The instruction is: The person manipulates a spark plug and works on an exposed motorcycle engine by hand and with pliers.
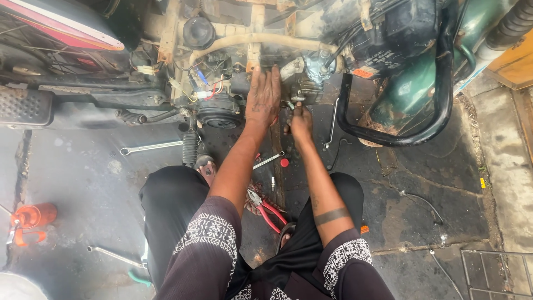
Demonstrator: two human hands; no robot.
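Head view: engine part point(300, 95) at right fingertips point(298, 109)

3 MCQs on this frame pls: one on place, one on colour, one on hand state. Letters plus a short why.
1. Where do the pliers lie?
A on the floor between the knees
B on the engine
C in the left hand

2. Colour of the plier handles?
A blue
B red
C yellow

3. The left hand is:
A fisted round a spanner
B flat, fingers spread, on the engine
C resting on the floor

Key: 1 A, they lie on the dark floor by the legs; 2 B, both grips are red; 3 B, the palm presses on the engine.
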